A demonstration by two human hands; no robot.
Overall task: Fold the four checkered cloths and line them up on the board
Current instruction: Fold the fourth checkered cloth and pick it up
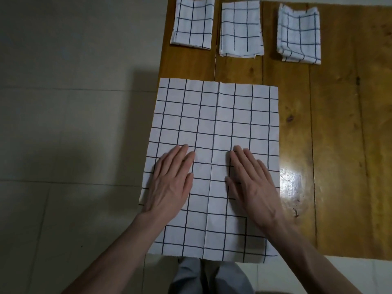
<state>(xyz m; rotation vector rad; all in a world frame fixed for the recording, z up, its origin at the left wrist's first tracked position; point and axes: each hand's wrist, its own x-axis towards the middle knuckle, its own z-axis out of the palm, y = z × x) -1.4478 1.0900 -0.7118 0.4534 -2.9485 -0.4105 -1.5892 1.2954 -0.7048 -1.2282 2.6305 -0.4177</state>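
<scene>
Two hands lay flat on the last cloth (pixel 214 128), palms down and fingers straight, gripping nothing. The left hand (pixel 171 183) pressed just at nine o'clock of the centre crease, the right hand (pixel 250 185) just at three o'clock of it, so the crease ran up between them. The cloth was spread open, one layer as far as I could tell, covering the near left part of the board (pixel 331 145); its left edge hung a little past the board's edge over the floor (pixel 63 124), and its near edge reached the board's near edge.

At twelve o'clock, well apart from the open cloth, three folded cloths sat in a row: the left stack (pixel 192 22), the middle stack (pixel 240 28) and the right stack (pixel 299 32), the last one lying slightly askew.

To my eye the step was smoothing before the first fold. Done well, it would mean sweeping the palms outward from the crease to flatten the ripples, then taking two corners on one side and bringing that edge onto the opposite one, using the grid lines to check alignment. The overhanging left edge could drag the fabric crooked, so sliding it fully onto the board first seemed wise.
</scene>
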